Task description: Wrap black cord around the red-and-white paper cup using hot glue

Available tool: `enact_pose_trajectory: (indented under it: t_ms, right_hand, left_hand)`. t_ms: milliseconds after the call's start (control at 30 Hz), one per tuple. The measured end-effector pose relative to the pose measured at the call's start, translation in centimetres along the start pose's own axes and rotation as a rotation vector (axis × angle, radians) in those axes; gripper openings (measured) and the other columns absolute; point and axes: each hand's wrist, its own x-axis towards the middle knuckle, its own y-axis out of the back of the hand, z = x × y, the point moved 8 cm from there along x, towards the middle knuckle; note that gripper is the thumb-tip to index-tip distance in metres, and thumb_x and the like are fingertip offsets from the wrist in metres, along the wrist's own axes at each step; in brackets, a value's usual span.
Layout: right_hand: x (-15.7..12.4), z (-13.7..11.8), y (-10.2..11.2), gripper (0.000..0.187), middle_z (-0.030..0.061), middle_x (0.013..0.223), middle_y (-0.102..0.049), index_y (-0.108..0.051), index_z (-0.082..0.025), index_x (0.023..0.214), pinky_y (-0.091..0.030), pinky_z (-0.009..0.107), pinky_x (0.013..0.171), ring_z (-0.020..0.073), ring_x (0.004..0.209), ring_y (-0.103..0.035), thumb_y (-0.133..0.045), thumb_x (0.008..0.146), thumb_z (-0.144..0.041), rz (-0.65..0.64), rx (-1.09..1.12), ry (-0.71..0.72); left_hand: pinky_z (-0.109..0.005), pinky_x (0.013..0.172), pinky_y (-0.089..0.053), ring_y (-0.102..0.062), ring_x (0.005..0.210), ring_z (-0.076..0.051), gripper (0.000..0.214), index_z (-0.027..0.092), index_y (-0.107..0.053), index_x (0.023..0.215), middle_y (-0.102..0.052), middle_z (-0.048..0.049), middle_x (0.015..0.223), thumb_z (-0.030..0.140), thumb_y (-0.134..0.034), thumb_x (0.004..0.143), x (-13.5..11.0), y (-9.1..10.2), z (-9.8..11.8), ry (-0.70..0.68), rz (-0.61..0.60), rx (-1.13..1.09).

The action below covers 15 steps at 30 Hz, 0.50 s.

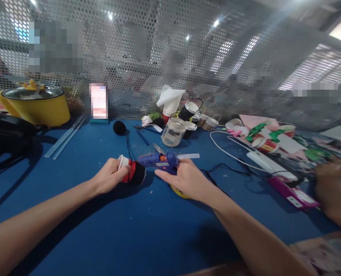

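My left hand (110,177) is closed around a paper cup (132,172) tipped on its side, its white rim toward me on the left and its wall wrapped in red and black. A black strand runs from near the cup back to a ball of black yarn (119,128). In my right hand (187,178) is a blue glue gun (158,161) with a clear glue stick poking out of its back. The gun's nozzle end is at the black part of the cup; whether they touch, I cannot tell. Something yellow (180,193) shows beneath my right hand.
Behind my hands stand a clear jar (173,132), stacked white cups (170,103) and a black-wrapped cup (187,111). Pliers, a phone (99,101) and a yellow pot (35,103) are farther left. A white power strip (269,165), cords, a purple box (292,193) and another person's hand (331,172) lie right.
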Motion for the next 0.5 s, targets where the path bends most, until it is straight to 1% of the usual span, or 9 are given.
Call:
enact_pose_trajectory:
  t_ms: [200, 400, 500]
  right_hand:
    - [-0.6, 0.0, 0.1, 0.021, 0.0013, 0.073, -0.061, -0.059, -0.017, 0.083, -0.041, 0.024, 0.063, 0.0133, 0.063, -0.054, -0.047, 0.073, -0.031, -0.022, 0.053, -0.063]
    - [-0.9, 0.0, -0.2, 0.022, 0.0011, 0.076, -0.061, -0.057, -0.017, 0.085, -0.04, 0.024, 0.062, 0.0135, 0.066, -0.054, -0.045, 0.074, -0.032, -0.035, 0.074, -0.099]
    - [-1.3, -0.4, -0.2, 0.021, 0.0004, 0.072, -0.061, -0.057, -0.018, 0.084, -0.04, 0.023, 0.059, 0.0131, 0.063, -0.054, -0.045, 0.074, -0.032, -0.051, 0.064, -0.089]
  left_hand:
    - [-0.02, 0.04, -0.017, -0.021, 0.043, -0.006, 0.024, 0.017, -0.026, 0.046, -0.024, 0.0057, 0.045, 0.025, -0.032, 0.068, -0.1, 0.1, -0.1, 0.024, 0.006, -0.016]
    - [-0.02, 0.038, -0.015, -0.02, 0.041, -0.005, 0.027, 0.017, -0.026, 0.044, -0.024, 0.0059, 0.043, 0.027, -0.032, 0.069, 0.1, 0.1, -0.9, 0.09, 0.028, -0.055]
    - [-0.02, 0.038, -0.015, -0.021, 0.04, -0.005, 0.028, 0.017, -0.027, 0.044, -0.025, 0.0058, 0.043, 0.029, -0.033, 0.069, 0.2, 0.1, -1.2, 0.114, 0.042, -0.077]
